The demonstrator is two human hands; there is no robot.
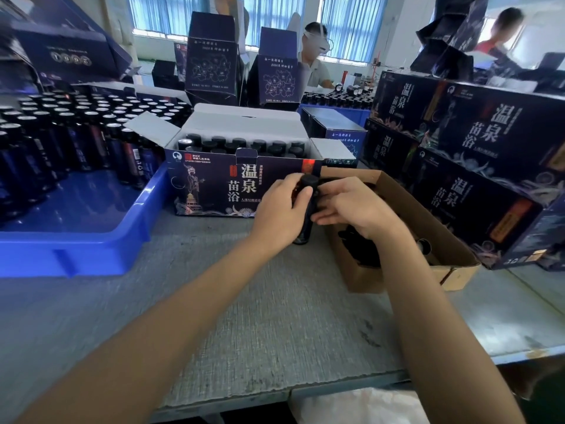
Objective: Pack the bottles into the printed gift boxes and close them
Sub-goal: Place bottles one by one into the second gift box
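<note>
An open printed gift box (pixel 211 185) stands at the table's middle, flaps up, with rows of black-capped bottles (pixel 238 145) inside. In front of its right end my left hand (pixel 278 212) grips a dark bottle (pixel 304 228) that stands upright on the table. My right hand (pixel 351 206) touches the same bottle near its black cap, fingers curled around it from the right. Part of the bottle is hidden by both hands.
A blue tray (pixel 79 240) with several bottles sits on the left. A brown carton (pixel 406 237) holding dark items lies under my right hand. Closed gift boxes (pixel 477 154) are stacked on the right. People work at the far tables behind more upright boxes.
</note>
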